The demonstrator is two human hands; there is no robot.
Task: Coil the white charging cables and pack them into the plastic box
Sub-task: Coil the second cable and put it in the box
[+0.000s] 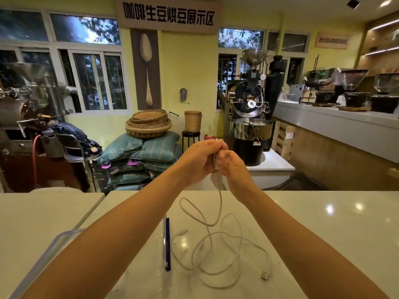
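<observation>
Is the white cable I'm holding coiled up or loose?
Loose. The left hand and right hand grip one end raised; the cable hangs down into sprawling loops on the table.

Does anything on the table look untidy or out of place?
Yes. The white cables lie in loose, crossing loops on the table, not coiled and outside the plastic box; the left hand and right hand hold one end up.

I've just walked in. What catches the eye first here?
Dead centre, the left hand and right hand grip a white charging cable, raised above the white table where loose loops sprawl. Behind them, right of centre, stands a black coffee roaster with a shiny steel tray.
</observation>
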